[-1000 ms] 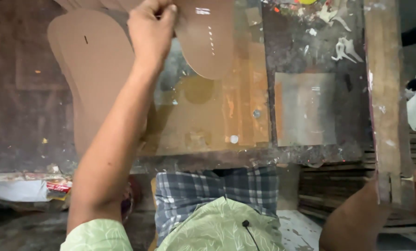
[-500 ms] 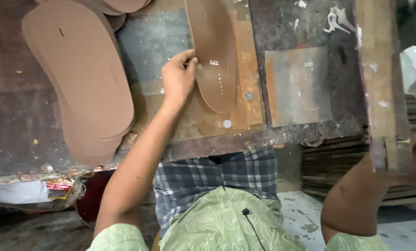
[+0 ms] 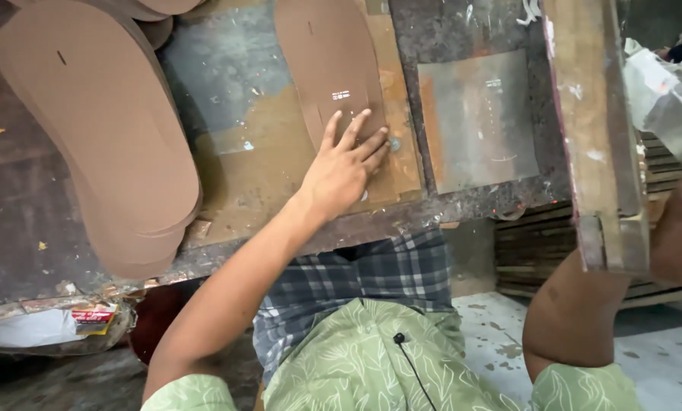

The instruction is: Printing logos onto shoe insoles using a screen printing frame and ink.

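Note:
A single brown foam sole (image 3: 322, 57) lies flat on the worn workbench (image 3: 242, 164), heel end towards me. My left hand (image 3: 345, 164) rests palm down on that heel end, fingers spread and gripping nothing. My right hand (image 3: 680, 228) is at the right edge, wrapped round the near end of a thick wooden lever (image 3: 588, 114). The lever hides most of its fingers.
A stack of several matching brown soles (image 3: 97, 137) lies on the bench to the left. A square rusty metal plate (image 3: 478, 122) sits right of the single sole, under the lever. The bench's ragged front edge is just above my lap. Stacked boards (image 3: 539, 259) lie below on the right.
My left hand drew the single sole from the far side towards me and laid it down. It went from pinching the sole's edge to lying flat on it. My right hand stayed on the lever.

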